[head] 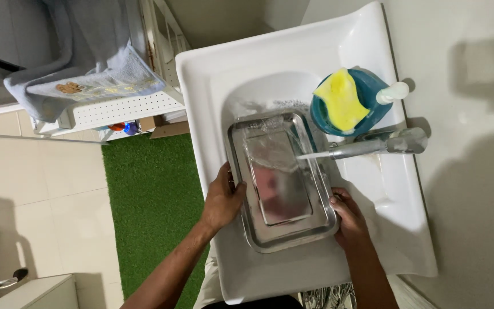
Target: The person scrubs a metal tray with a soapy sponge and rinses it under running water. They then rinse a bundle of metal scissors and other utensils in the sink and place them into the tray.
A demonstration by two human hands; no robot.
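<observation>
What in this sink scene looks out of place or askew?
The yellow sponge lies draped over the blue soap bottle rather than on the sink. The steel tray, held by both hands, sits tilted across the basin.

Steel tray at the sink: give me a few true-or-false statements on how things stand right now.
1. Both hands grip the steel tray, the left hand and right hand on opposite rims. True.
2. The tray lies on the green mat. False: it is over the white sink.
3. Water from the tap is running onto the tray. True.
4. The yellow sponge lies inside the tray. False: it rests on the blue bottle behind the tap.
</observation>
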